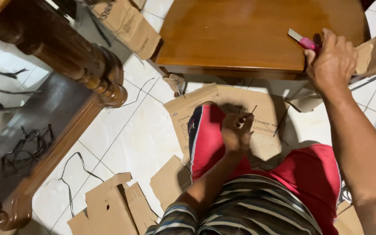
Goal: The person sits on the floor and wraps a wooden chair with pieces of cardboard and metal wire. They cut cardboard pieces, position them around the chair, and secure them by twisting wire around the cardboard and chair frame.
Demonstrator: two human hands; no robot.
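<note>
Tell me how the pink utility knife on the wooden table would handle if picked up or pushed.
The pink utility knife looks slim and rigid, so probably light and stiff in the right hand that grips it. Its flat body should slide rather than roll on the glossy wooden table. The exposed blade end calls for care.

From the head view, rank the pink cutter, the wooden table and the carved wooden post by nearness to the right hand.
1. pink cutter, held in the right hand.
2. wooden table, under the hand.
3. carved wooden post, far left.
</note>
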